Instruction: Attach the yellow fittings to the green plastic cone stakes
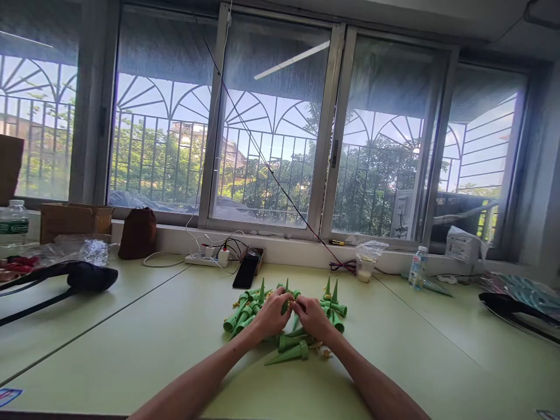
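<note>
My left hand [273,312] is closed, its fingers around a green plastic spike [286,304] that shows only in part. My right hand [312,317] meets it fingertip to fingertip, pinching at the same spot. Whatever sits in the right fingers is mostly hidden, though a small yellowish bit shows there. A pile of green spikes [240,318] with wide collars lies left of and behind the hands. More green spikes [336,309] are at the right, some standing point up. In front of the hands lies one spike [286,354] on its side, beside small yellowish pieces [324,352].
A dark phone [246,270] and a power strip [205,260] lie by the window sill. Farther right stand a plastic cup [364,269] and a bottle [418,268]. Black strapped items [90,276] rest at the left, near a brown pouch [137,233] and a cardboard box [75,220].
</note>
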Action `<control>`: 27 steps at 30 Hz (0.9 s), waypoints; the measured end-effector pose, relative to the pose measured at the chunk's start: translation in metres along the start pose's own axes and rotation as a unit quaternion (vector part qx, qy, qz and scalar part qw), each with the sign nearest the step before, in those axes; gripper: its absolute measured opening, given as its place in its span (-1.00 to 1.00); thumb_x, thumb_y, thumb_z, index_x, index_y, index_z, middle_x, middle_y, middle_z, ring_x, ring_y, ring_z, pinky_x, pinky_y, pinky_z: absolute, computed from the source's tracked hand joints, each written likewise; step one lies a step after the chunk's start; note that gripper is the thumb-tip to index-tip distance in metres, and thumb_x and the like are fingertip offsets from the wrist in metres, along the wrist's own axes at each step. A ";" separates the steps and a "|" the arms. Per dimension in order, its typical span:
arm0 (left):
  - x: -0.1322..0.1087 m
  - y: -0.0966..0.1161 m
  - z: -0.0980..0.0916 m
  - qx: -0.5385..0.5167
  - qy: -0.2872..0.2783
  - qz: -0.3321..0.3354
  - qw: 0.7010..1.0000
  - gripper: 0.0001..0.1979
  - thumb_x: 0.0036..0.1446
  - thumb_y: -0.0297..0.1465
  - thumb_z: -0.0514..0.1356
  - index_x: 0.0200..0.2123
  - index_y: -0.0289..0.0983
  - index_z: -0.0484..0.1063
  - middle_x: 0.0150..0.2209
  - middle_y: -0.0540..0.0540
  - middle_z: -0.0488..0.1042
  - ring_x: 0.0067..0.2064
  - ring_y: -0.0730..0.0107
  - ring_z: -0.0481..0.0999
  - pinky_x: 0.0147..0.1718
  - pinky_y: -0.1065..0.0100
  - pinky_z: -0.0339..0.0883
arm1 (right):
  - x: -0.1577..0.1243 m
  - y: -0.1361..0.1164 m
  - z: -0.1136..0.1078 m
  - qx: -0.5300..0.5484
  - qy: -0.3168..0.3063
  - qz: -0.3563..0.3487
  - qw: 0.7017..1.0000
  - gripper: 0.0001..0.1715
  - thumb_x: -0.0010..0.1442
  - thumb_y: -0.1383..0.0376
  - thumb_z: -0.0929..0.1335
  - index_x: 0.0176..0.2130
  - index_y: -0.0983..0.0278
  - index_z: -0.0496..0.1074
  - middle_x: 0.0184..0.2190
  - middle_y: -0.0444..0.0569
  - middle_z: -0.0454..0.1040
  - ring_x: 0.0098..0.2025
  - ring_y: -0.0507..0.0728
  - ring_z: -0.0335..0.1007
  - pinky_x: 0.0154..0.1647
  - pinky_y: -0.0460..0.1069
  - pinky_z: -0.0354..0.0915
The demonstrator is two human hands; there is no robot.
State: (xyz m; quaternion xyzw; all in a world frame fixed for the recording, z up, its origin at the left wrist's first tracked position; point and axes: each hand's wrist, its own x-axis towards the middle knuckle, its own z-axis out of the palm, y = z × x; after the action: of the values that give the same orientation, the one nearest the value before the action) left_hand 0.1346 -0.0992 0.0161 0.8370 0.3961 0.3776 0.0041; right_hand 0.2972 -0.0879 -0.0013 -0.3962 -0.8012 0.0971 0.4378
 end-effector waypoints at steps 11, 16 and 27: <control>0.000 -0.003 0.001 0.006 0.001 -0.001 1.000 -0.80 0.05 -0.51 0.10 -0.26 -0.26 0.46 -0.28 -0.11 0.34 -0.25 0.32 0.39 -0.25 0.37 0.26 | -0.002 -0.004 -0.002 0.025 0.000 -0.014 1.000 -0.79 0.19 0.27 0.30 -0.45 0.30 0.34 -0.58 -0.15 0.33 -0.53 0.00 0.15 -0.50 -0.12 0.00; 0.000 -0.001 0.000 0.005 -0.004 0.001 1.000 -0.83 0.07 -0.50 0.09 -0.29 -0.25 0.46 -0.29 -0.10 0.35 -0.25 0.32 0.39 -0.24 0.36 0.27 | -0.001 -0.002 -0.001 0.016 -0.001 -0.002 1.000 -0.75 0.18 0.28 0.31 -0.51 0.29 0.29 -0.61 -0.18 0.28 -0.55 -0.01 0.10 -0.51 -0.11 -0.04; 0.000 0.000 0.000 0.002 -0.006 0.002 1.000 -0.82 0.10 -0.47 0.08 -0.28 -0.27 0.47 -0.30 -0.11 0.36 -0.25 0.30 0.41 -0.23 0.33 0.28 | -0.001 -0.002 -0.001 -0.016 -0.010 0.001 1.000 -0.66 0.25 0.27 0.25 -0.54 0.29 0.33 -0.63 -0.16 0.28 -0.55 0.00 0.08 -0.52 -0.10 -0.09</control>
State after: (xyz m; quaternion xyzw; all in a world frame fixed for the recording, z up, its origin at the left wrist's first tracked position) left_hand 0.1346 -0.0990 0.0160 0.8399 0.3953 0.3717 0.0036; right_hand 0.2977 -0.0898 -0.0001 -0.4025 -0.8068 0.0887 0.4234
